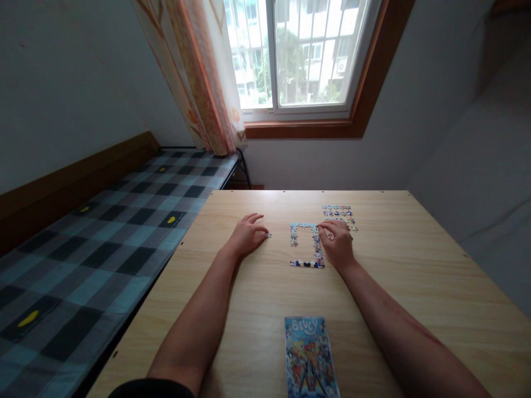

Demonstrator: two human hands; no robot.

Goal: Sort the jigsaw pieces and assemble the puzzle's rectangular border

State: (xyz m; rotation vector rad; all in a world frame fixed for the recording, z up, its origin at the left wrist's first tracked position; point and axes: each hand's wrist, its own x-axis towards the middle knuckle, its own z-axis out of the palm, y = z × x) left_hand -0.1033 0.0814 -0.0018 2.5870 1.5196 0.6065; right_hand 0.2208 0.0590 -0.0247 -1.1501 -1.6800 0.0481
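A partly joined jigsaw puzzle border (307, 264) lies on the wooden table, its middle showing bare wood and its left side broken by a gap. To its left, my left hand (249, 235) rests on the table, thumb and forefinger closed at a small puzzle piece (269, 235) while the other fingers stretch forward. My right hand (338, 243) is at the border's upper right corner, fingers bent and tips together; whatever they pinch is too small to make out. Loose puzzle pieces (337, 210) lie in rows behind my right hand, which partly covers them.
Nearer to me on the table (249, 320) lies a colourful box or booklet (311, 356) marked "Bluey". A bed with a checked cover (124, 221) stands along the left. Beyond the table are a wall, a window (311, 61) and a curtain (203, 83).
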